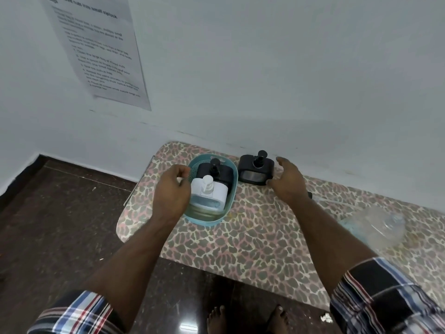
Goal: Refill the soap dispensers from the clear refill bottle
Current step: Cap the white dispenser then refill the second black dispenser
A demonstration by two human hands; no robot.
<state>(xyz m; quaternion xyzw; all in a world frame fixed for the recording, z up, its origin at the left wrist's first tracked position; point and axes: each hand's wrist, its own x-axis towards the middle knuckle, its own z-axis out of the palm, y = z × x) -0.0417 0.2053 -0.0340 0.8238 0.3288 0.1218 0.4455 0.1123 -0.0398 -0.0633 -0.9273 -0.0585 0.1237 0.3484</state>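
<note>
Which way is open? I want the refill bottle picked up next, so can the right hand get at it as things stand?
Probably yes. The right hand is open by the black dispenser, holding nothing, and the clear refill bottle lies on its side on the table with nothing between them.

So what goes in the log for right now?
left hand: beside white dispenser in basket | right hand: by black dispenser | refill bottle: lying, untouched

A printed sheet [96, 49] (text blurred) hangs on the wall [265, 68].

The bench [252, 227] wears pink-grey leopard spots. The basket [192, 219] is teal. One dispenser [212, 192] is white, two [255, 171] black; sleeves [382, 295] are plaid.
</note>
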